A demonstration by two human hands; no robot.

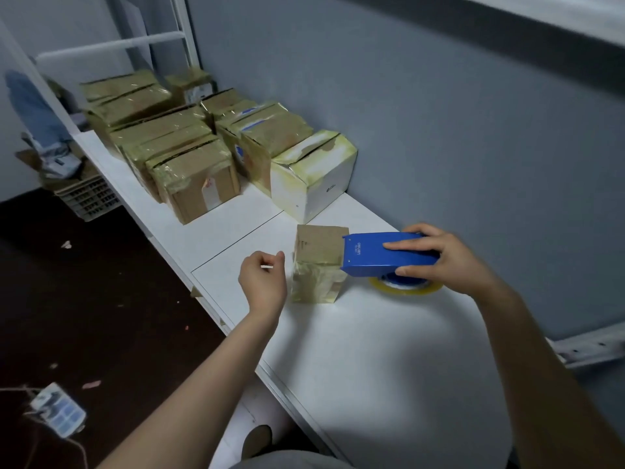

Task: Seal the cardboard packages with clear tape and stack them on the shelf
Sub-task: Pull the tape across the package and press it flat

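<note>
One upright cardboard package [318,265] is shown mid-frame between the hands. Its right face is met by a tape dispenser [389,255] gripped in the right hand [453,262]; whether the curled left hand [263,279] holds anything cannot be told.

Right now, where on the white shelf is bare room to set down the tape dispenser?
Bare: the shelf on your side of the small package, and the strip between it and the white box. Crowded: the far end, filled with taped packages.

Person: left hand [262,280] and right hand [449,262] bare, forearms [189,377] bare as far as seen. Grey cloth garment [294,462] on the body below; kind unclear.
</note>
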